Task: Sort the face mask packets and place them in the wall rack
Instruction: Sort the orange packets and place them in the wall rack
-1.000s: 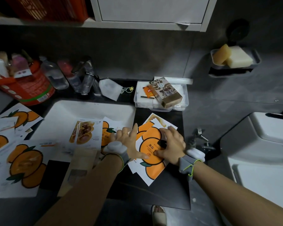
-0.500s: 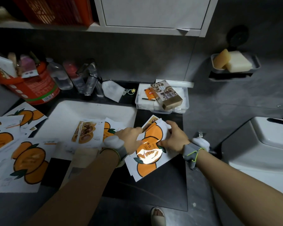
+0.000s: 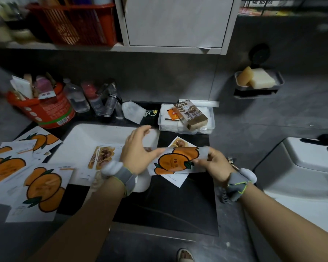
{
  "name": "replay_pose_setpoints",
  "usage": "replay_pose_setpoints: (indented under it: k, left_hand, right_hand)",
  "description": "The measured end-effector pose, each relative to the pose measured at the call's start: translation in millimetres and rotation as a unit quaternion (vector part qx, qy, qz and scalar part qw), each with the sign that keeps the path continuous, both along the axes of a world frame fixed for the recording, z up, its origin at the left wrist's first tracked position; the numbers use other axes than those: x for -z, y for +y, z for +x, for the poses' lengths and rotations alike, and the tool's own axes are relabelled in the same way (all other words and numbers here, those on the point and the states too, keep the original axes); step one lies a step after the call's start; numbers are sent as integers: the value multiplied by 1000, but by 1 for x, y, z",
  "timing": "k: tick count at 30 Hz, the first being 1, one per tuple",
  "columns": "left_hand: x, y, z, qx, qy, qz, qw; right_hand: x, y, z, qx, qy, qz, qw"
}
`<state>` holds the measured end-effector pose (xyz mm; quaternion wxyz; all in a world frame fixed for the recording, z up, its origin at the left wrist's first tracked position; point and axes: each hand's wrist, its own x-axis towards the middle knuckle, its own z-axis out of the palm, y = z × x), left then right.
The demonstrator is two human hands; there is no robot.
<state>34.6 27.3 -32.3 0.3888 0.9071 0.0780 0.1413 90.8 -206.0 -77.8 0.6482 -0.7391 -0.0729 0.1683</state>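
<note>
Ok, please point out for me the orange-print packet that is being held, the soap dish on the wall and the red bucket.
orange-print packet [image 3: 176, 161]: head view, on the printed orange in its middle.
soap dish [image 3: 280, 81]: head view, on its right rim.
red bucket [image 3: 49, 110]: head view, on its front wall.

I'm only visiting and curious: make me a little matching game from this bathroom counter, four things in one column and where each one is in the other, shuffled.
Things
1. rightmost orange packet
2. soap bars
3. brown box
4. red bucket

Places
a. on top of the clear plastic container
b. standing at the back left of the counter
c. in the grip of the right hand
d. in the wall dish

Pairs: 1-c, 2-d, 3-a, 4-b
</note>
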Motion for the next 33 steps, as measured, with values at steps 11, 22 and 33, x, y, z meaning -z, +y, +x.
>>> replay_pose_setpoints:
  k: [11,22,33]
  left_hand:
    - [54,-5,-24,22,189,-194,962]
    - [28,21,-40,-87,85,-384,915]
    - [18,41,-55,-301,-23,-422,855]
  right_hand:
    - [8,2,-30,-36,15,-23,999]
    - [-20,49,-11,-62,75,87,991]
    - [-36,160,-39,-46,287,379,878]
